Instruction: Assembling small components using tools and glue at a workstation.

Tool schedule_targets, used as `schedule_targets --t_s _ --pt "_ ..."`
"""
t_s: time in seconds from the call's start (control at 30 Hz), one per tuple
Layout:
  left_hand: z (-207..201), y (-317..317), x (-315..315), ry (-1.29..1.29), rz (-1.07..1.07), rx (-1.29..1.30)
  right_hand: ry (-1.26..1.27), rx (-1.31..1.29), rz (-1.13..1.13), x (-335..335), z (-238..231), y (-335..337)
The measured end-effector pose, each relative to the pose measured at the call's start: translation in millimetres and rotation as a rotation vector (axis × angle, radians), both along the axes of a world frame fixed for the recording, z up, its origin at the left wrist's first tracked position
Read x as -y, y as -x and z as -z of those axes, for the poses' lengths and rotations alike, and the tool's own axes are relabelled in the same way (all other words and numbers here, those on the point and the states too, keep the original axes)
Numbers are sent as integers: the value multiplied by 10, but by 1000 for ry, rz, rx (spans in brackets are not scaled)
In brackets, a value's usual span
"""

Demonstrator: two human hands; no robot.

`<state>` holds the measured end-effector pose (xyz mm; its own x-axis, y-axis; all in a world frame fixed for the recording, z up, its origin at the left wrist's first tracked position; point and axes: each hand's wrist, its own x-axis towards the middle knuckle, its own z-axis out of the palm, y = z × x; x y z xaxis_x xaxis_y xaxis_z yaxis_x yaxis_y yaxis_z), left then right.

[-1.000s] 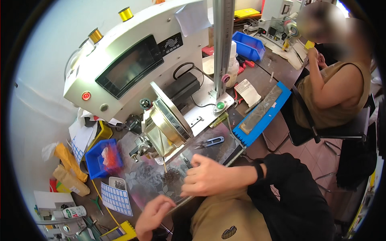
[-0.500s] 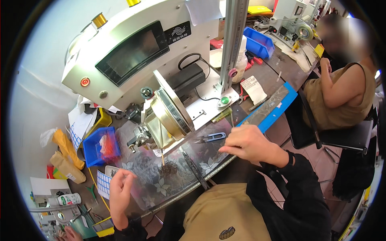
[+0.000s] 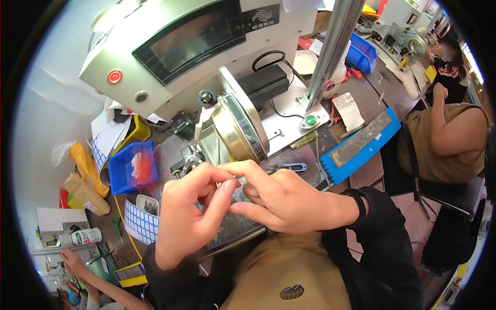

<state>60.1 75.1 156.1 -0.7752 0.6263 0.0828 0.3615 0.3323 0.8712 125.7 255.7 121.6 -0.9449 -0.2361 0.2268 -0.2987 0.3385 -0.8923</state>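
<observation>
My left hand and my right hand meet fingertip to fingertip in front of my chest, over the table's front edge. Thumb and fingers of each are closed in a pinch. Whatever lies between them, perhaps something very thin, is too small to make out. Just beyond the hands stands a white machine with a brass-coloured round drum. Blue-handled thread snips lie on the table beyond my right hand, partly covered by it. Most of the tabletop straight below is hidden by my hands.
Left of the machine are a blue bin with red strands, a small white dish of dark bits and a blue-and-white label sheet. A blue tray and a metal post stand right. Co-workers sit on both sides.
My hands, apart half a second ago, have come together in the middle, the right moving left and the left moving right and up. The view has shifted slightly.
</observation>
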Motion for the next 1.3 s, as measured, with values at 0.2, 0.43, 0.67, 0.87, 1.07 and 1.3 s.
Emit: schedule_targets --t_s 0.2,0.43,0.67,0.87,1.07,1.3 --pt "-85 52 61 82 23 8 -44 -202 100 -144 82 31" --pt "-46 159 153 -29 -71 -165 -144 -428 395 -499 -42 219" --pt "37 304 335 41 -181 -364 -199 -77 500 -1126 155 429" --pt "58 375 233 45 -130 -552 101 14 288 -944 372 702" --pt "131 395 80 146 -126 -641 330 53 78 -617 467 887" --pt "177 345 -38 325 -122 -694 250 89 -100 -711 512 1045"
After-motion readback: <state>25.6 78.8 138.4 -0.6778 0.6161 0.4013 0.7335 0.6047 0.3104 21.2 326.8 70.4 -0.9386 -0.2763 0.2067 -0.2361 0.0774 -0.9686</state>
